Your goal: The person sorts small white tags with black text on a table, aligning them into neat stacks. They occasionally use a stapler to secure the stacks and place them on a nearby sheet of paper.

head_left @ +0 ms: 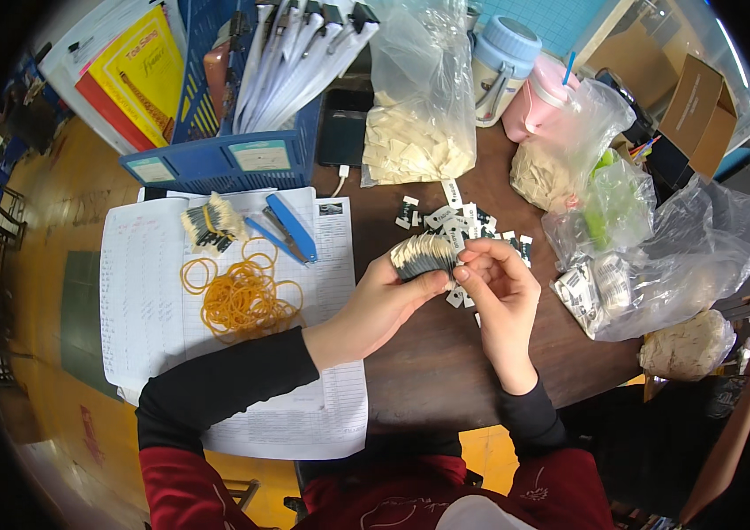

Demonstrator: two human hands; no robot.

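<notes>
My left hand (366, 314) is closed round a thick fanned stack of small cream and dark-grey labels (421, 256), its thumb along the near side. At the stack's right end, my right hand (507, 291) pinches a single white label (457, 237) between thumb and fingertips. Loose black-and-white labels (408, 212) lie scattered on the brown table just beyond and beneath both hands. To the left, a bundle of similar labels (213, 223) with a rubber band round it rests on the papers. Beside it is a loose heap of yellow-orange rubber bands (247, 305).
A blue stapler (291, 228) lies on written sheets (141, 291). Behind stands a blue file rack (216, 165). Clear bags of cream labels (419, 141), a blue-lidded flask (505, 71), a pink cup (538, 97) and plastic bags (684, 256) line the back and right. Another person's arm (737, 424) shows at far right.
</notes>
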